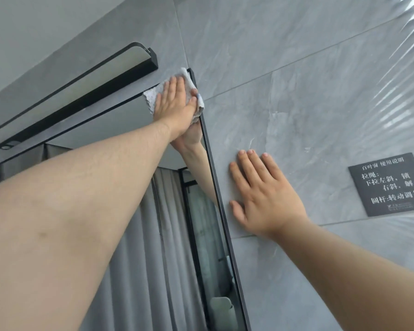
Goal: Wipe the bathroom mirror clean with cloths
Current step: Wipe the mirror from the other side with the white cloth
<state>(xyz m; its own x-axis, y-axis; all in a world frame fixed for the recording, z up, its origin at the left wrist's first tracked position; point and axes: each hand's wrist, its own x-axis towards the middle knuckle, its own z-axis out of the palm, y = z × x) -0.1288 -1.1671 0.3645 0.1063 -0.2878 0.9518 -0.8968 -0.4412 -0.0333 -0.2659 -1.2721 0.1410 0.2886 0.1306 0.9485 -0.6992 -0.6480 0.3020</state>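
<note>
The black-framed bathroom mirror [120, 120] fills the left of the head view and reflects grey curtains. A pale grey cloth [151, 97] lies flat against the mirror's top right corner. My left hand [175, 101] presses on the cloth with straight fingers, arm stretched up. Its reflection shows just below in the glass. My right hand [263, 194] rests flat on the grey wall tile to the right of the mirror frame, holding nothing.
A long black light bar [86, 96] hangs on the wall right above the mirror's top edge. A dark sign [390, 185] with white writing is fixed to the tiled wall [296, 80] at the right. Window blinds [411, 68] show at the far right.
</note>
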